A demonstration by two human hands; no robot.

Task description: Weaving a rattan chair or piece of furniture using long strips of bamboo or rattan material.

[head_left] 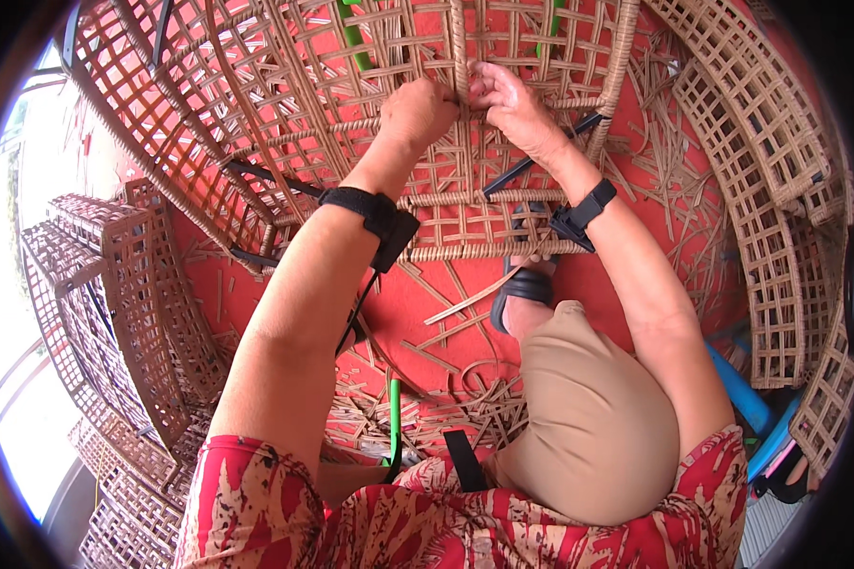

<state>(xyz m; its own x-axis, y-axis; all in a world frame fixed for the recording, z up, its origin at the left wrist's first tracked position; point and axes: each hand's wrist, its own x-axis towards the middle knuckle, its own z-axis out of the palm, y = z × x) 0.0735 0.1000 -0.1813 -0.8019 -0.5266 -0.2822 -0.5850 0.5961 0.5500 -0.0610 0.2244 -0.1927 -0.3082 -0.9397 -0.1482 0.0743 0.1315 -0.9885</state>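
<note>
A large woven wicker frame (503, 199) in light brown, with an open lattice and rims wrapped in strands, stands in front of me. Both hands work at its upright wrapped bar (458, 43). My left hand (417, 112) is closed in a fist against the left side of the bar, and whatever its fingers grip is hidden. From the right, my right hand (514, 106) meets the same bar with thumb and fingers curled together in a pinch. Any strand between those fingertips is too small to make out. Black straps with small boxes sit on both wrists.
Woven panels (114, 284) are stacked at the left, and more lattice pieces (759, 190) lean at the right. Cut wicker strips (427, 412) litter the red floor (389, 313). A green bar (396, 417) stands near my lap. Blue tubes (740, 389) lie at right.
</note>
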